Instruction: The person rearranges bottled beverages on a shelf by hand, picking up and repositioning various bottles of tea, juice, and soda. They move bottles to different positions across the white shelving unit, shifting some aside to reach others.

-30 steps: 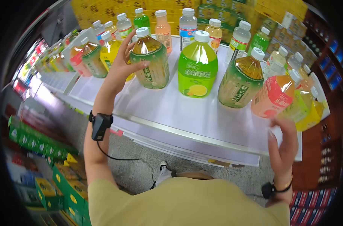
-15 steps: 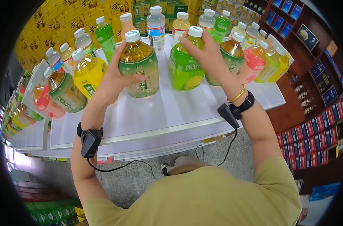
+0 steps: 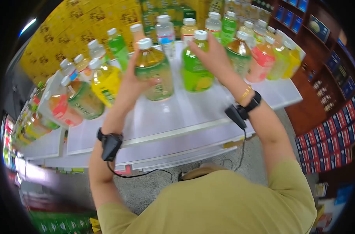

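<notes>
My left hand (image 3: 136,84) is curled round the left side of a large tea bottle (image 3: 156,78) with amber tea, a green-and-beige label and a white cap. Its thumb lies across the front of the label. My right hand (image 3: 216,58) holds a bright green drink bottle (image 3: 198,74) by its upper right side, below the white cap. Both bottles stand upright on the white display table (image 3: 177,117), a narrow gap between them. Right of my right hand stands another tea bottle (image 3: 238,56); a yellow drink bottle (image 3: 107,82) is left of my left hand.
More bottles line the table, including a pink drink bottle (image 3: 260,62) at right and a clear bottle (image 3: 165,37) behind. Stacked yellow cartons (image 3: 83,23) rise at the back. Dark wooden shelves (image 3: 308,89) stand at right. A cable (image 3: 142,174) hangs from my left wrist device.
The view has turned slightly and blurred, so the left-side bottles appear farther right. Both hands keep hold of the same two bottles.
</notes>
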### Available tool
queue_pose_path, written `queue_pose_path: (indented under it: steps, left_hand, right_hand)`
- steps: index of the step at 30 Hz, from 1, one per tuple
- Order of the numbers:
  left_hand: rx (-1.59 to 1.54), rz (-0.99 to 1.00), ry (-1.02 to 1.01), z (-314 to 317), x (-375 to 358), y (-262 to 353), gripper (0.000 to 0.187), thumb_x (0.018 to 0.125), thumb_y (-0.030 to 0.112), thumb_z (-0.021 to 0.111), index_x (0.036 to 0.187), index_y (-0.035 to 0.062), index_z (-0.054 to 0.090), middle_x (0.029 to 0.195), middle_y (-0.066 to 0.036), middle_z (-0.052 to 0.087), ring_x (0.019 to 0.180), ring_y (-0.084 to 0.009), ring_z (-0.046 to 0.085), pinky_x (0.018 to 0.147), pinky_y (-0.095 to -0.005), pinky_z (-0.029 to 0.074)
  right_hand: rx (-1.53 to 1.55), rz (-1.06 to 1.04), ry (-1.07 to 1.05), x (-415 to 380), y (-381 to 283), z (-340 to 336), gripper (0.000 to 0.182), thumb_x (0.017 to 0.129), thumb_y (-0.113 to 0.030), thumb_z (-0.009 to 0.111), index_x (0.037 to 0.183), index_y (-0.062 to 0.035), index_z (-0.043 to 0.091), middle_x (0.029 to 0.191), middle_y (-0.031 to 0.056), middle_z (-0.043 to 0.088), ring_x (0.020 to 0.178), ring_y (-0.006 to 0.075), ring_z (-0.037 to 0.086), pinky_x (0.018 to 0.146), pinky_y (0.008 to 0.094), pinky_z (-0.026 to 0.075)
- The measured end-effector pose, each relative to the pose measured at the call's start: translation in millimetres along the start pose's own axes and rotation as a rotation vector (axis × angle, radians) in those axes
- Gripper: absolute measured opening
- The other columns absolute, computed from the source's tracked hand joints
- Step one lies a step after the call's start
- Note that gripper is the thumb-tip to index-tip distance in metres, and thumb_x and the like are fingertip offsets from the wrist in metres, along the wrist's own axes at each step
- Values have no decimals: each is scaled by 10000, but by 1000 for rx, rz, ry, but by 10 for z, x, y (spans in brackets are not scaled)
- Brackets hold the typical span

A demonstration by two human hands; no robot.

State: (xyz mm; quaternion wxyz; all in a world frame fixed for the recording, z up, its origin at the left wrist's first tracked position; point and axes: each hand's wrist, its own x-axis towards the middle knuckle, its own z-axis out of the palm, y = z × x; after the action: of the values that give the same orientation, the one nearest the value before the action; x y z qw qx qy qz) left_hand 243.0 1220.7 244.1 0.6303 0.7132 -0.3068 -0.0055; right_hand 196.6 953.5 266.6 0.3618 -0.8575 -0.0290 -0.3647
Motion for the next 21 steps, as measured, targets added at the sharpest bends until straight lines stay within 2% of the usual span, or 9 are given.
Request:
queue_pose_path:
  steps: [4,6,8,10,12,15,18,20,21]
  left_hand:
    - [298,226,264,-136,-458,276,978,754,-25,843,1574,90,322,1493,-126,467,1386,-252,470,1169,-420,369]
    - [495,591,470,-377,-656,266,824,798,22,833,1507,76,416,1501,-119,453,1389,-247,460,1170,-416,362]
    - [616,580,632,-736,-788,345,764,808,82,834,1472,93,457,1470,-103,466,1359,-253,466,1149,-410,372]
    - [721,578,782,-1107,-839,393,706,818,143,835,1437,110,499,1438,-87,479,1329,-258,472,1128,-404,381]
    - [385,319,933,-1435,-783,295,781,798,170,851,1476,108,468,1444,-101,457,1328,-273,455,1112,-402,379]
    - [621,208,909,-1697,-749,-41,925,759,218,883,1538,104,398,1485,-143,423,1371,-298,414,1141,-420,348]
    - [394,152,831,-1603,-741,-240,1101,699,276,918,1594,107,300,1530,-180,377,1405,-335,373,1167,-452,317]
    - [518,143,818,-1595,-752,-353,1143,682,283,924,1604,108,272,1540,-192,366,1414,-348,360,1171,-463,313]
    - [636,130,794,-1579,-766,-375,1186,664,290,930,1614,110,243,1551,-204,355,1422,-361,348,1176,-475,310]
  right_hand:
    - [-186,-573,339,-130,-184,-117,564,884,-249,760,1331,-3,520,1345,212,551,1264,392,524,1067,460,431]
    - [-118,-694,297,-168,-505,-197,541,869,-191,759,1323,-12,526,1333,200,556,1259,390,522,1073,460,425]
    - [-54,-810,171,-151,-761,-190,495,862,-134,736,1303,-23,538,1325,185,553,1259,381,514,1077,459,424]
    - [45,-838,109,-84,-1000,95,493,868,-143,728,1304,-20,533,1330,187,545,1266,382,505,1081,462,420]
    - [190,-867,3,2,-1225,452,520,878,-174,718,1322,-1,509,1345,200,526,1290,386,483,1094,465,412]
    - [271,-671,-160,121,-1481,1157,678,869,-276,742,1376,53,436,1382,259,476,1344,396,431,1132,462,384]
    - [221,-618,-177,260,-1514,1751,833,843,-363,769,1417,78,358,1356,319,507,1312,430,487,1097,462,430]
    - [274,-452,-474,303,-1497,1913,947,809,-412,786,1457,60,281,1277,347,582,1196,459,595,1007,475,501]
    - [278,-454,-482,303,-1525,1881,947,809,-412,786,1457,60,281,1277,347,582,1196,459,595,1007,475,501]
